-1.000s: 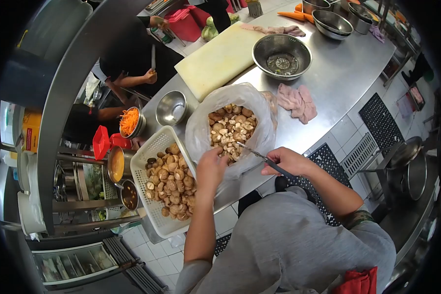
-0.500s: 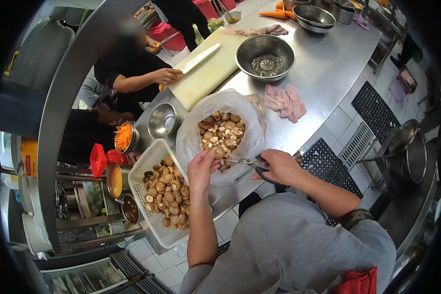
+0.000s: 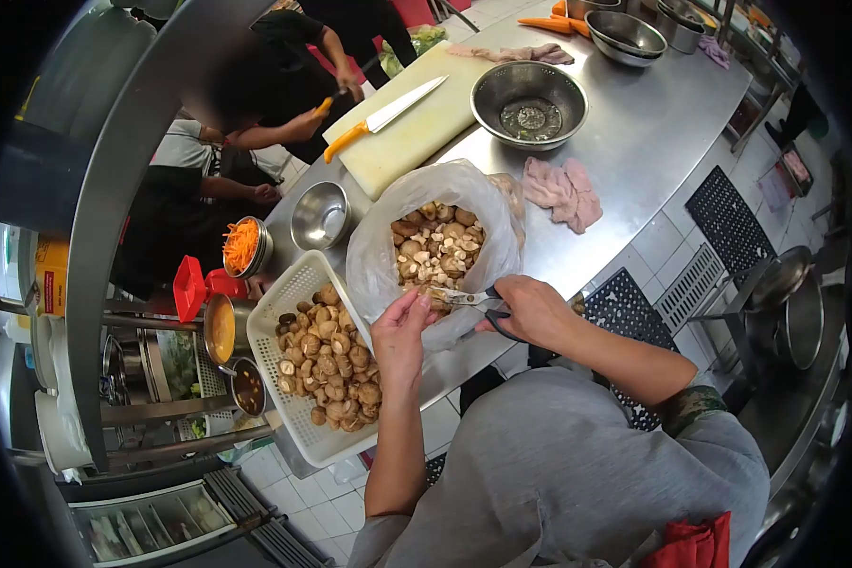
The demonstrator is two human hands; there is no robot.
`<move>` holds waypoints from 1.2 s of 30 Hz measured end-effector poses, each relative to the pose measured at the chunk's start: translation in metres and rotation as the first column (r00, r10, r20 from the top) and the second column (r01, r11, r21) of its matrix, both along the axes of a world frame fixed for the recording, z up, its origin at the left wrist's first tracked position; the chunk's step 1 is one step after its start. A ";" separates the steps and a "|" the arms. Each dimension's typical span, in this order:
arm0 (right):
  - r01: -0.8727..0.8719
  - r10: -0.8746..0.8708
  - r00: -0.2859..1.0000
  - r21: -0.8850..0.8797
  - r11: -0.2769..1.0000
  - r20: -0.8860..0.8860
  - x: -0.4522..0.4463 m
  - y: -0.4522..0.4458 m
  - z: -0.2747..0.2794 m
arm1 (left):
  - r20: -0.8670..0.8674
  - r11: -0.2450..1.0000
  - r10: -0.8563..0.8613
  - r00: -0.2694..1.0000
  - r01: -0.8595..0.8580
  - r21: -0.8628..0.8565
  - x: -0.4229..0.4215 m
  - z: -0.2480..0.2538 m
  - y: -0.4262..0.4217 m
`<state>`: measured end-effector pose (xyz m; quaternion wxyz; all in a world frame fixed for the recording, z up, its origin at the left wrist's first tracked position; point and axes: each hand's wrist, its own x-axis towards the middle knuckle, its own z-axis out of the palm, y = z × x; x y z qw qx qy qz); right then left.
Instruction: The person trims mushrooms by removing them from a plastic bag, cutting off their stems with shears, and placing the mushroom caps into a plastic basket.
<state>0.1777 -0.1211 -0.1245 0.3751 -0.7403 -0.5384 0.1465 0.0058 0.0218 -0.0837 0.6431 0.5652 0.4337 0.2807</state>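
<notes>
My left hand point(image 3: 399, 331) pinches a brown mushroom point(image 3: 436, 301) over the near edge of a clear plastic bag point(image 3: 369, 248). In my right hand point(image 3: 532, 310) are scissors point(image 3: 466, 297) with black handles; their metal blades point left and meet the held mushroom. Whether the blades are fully closed is hard to see. Inside the bag lie brown mushrooms point(image 3: 409, 230) and pale cut stem pieces point(image 3: 452, 254). Left of the bag, a white perforated basket point(image 3: 273, 381) holds several whole mushrooms point(image 3: 329, 363).
Behind the bag are a cutting board point(image 3: 426, 142) with a yellow-handled knife point(image 3: 388, 114), a steel colander point(image 3: 570, 102) and a pink cloth point(image 3: 563, 194). A steel bowl point(image 3: 320, 216) and shredded carrot point(image 3: 241, 246) stand left. Across the table, a co-worker's hand point(image 3: 307, 124) grips something orange.
The co-worker's hand has left the knife, which now lies on the board. My hands stay together at the bag, the scissors still at the mushroom. The whole view has shifted slightly.
</notes>
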 end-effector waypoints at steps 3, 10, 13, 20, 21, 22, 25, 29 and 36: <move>-0.010 0.006 1.000 -0.163 0.987 -0.028 -0.001 0.001 0.009 | 0.013 0.999 0.031 0.999 -0.030 -0.017 -0.001 -0.004 0.004; -0.128 0.000 0.928 -0.318 0.940 -0.373 -0.006 -0.004 0.009 | -0.069 0.999 0.028 0.997 -0.029 -0.023 -0.005 -0.009 0.015; -0.022 -0.008 0.988 -0.191 0.981 -0.157 -0.009 -0.007 0.002 | -0.086 1.000 0.024 0.996 -0.025 -0.018 -0.002 -0.005 0.007; 0.014 -0.026 0.998 -0.187 0.982 -0.057 -0.009 0.001 -0.008 | -0.060 1.000 0.005 0.998 -0.004 0.027 0.001 -0.009 0.000; -0.006 -0.012 0.997 -0.234 0.972 -0.077 -0.008 0.003 -0.010 | -0.076 1.000 0.000 0.997 0.002 0.024 -0.001 -0.010 0.003; -0.076 0.013 0.974 -0.271 0.960 -0.225 -0.006 0.004 -0.011 | -0.090 1.000 -0.006 0.996 0.007 0.021 -0.002 -0.011 0.006; -0.266 0.034 0.769 -0.272 0.925 -0.638 -0.002 0.005 -0.016 | -0.104 1.000 0.018 0.994 -0.016 0.024 -0.006 -0.011 0.015; -0.364 0.116 0.690 -0.204 0.909 -0.714 0.003 0.001 -0.016 | 0.022 0.996 0.087 0.996 -0.087 -0.002 -0.012 -0.009 0.018; -0.414 0.180 0.736 -0.223 0.883 -0.652 0.000 0.005 0.009 | 0.039 0.999 0.023 0.999 -0.024 0.037 -0.008 0.008 -0.003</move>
